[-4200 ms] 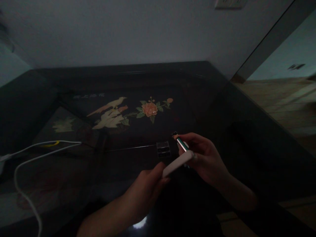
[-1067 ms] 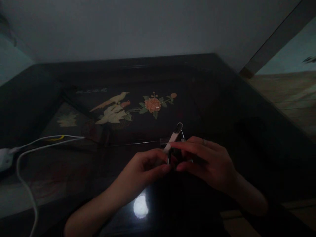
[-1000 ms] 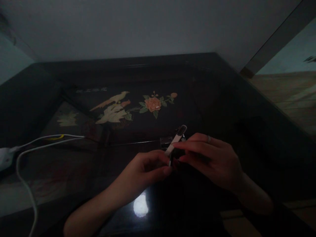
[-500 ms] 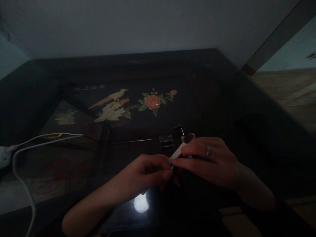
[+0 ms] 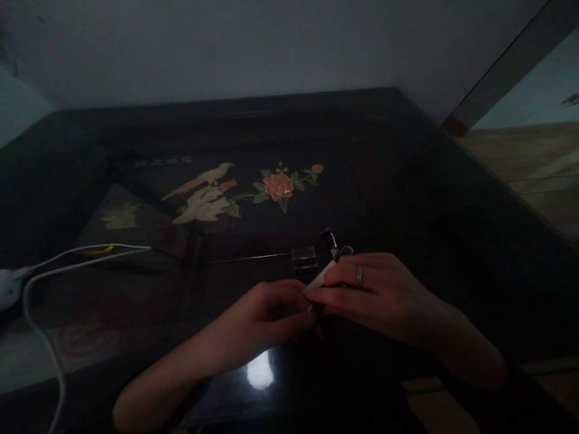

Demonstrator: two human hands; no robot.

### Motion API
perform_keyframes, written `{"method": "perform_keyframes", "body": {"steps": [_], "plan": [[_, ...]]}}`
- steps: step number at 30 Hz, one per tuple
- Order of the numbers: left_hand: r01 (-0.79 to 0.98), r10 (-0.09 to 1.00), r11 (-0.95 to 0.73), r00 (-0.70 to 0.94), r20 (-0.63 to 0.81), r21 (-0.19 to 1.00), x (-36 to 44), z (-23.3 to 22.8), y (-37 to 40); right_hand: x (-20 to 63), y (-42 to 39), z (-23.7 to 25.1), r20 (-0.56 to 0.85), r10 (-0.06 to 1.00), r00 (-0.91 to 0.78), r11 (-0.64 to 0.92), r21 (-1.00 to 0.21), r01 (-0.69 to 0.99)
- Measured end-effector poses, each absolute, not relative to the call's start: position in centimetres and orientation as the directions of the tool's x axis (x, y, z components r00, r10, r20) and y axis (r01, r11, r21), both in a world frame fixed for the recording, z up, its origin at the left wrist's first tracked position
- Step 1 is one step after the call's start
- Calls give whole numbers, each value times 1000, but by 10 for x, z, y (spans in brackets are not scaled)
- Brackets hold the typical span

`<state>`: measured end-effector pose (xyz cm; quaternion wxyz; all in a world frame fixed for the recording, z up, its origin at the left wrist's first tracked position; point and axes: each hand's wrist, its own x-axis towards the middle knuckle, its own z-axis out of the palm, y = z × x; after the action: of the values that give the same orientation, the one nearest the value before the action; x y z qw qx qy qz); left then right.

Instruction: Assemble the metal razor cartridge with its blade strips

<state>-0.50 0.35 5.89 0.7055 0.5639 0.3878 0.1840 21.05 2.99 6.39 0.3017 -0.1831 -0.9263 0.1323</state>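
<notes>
Between my hands lies a slim pale object with dark comb-like teeth at its far end; its exact kind is unclear in the dim light. My left hand pinches its near end between thumb and fingers. Over its right side, my right hand, with a ring on one finger, closes its fingers and covers much of the body. Just beyond stands a small dark and silvery piece; whether it is joined to the pale object I cannot tell. A small clear case with dark contents lies to the left of it.
The glossy dark tabletop bears a bird picture and a flower picture. White cables run from a white plug or adapter at the left. A pale wall rises behind the table.
My right hand has slid a little left along the pale object, covering more of its toothed end. My left hand has barely moved. The clear case stays in place.
</notes>
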Motion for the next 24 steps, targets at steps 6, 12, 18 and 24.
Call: {"method": "perform_keyframes", "body": {"steps": [6,12,18,24], "plan": [[265,745,192,587,-316,945,-5,57,3,210,30,62,517,413,-749,906,-320,278],[179,780,251,544,-308,951,-5,58,3,213,28,63,509,526,-682,846,-395,358],[-223,762,516,561,-325,827,-1,55,-4,208,22,64,500,676,-542,710,-639,296],[-337,746,579,587,-316,742,2,51,-8,203,18,60,497,727,-473,642,-737,211]]}}
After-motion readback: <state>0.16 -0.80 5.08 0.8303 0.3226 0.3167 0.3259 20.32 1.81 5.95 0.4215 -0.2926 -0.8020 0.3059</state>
